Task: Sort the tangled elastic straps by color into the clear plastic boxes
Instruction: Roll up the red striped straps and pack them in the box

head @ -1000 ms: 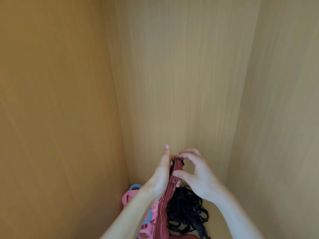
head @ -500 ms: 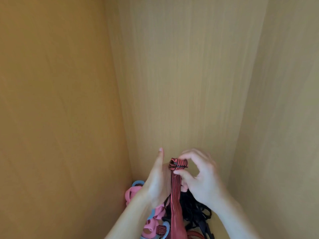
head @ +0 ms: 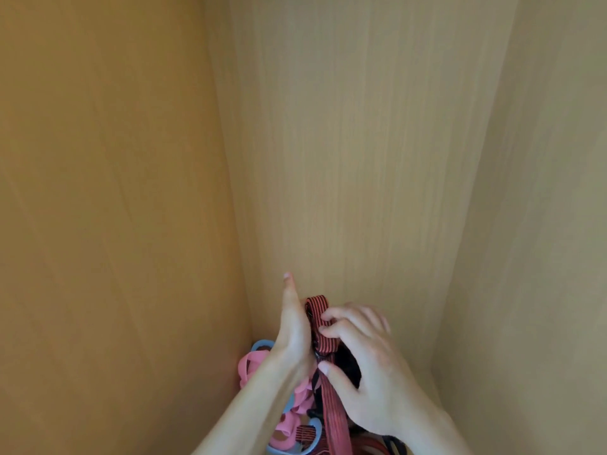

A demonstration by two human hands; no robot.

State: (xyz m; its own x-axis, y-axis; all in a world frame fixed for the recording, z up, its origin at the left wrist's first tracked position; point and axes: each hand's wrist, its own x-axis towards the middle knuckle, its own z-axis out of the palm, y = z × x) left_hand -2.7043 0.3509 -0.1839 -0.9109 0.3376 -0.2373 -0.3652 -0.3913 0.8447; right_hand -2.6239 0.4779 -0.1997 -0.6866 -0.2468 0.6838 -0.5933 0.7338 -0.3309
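Note:
A red elastic strap with black stripes (head: 323,339) stands folded into a loop between my hands, and its tail hangs down to the bottom edge. My left hand (head: 292,339) lies flat against the strap's left side with the fingers straight up; its thumb is hidden. My right hand (head: 371,372) pinches the folded strap, fingertips curled on the loop and thumb pressing the tail below. Under my hands lies a tangle of pink straps (head: 251,366) with blue handles (head: 262,343) and black straps (head: 349,366). No clear plastic box is in view.
Light wooden panels close in on three sides: a left wall (head: 115,224), a back wall (head: 361,159) and a right wall (head: 542,257). The strap tangle fills the narrow floor at the bottom of the view.
The strap's folded top has grown from a small roll into a taller loop. My right fingers have moved down onto it, and the thumb has dropped to the tail.

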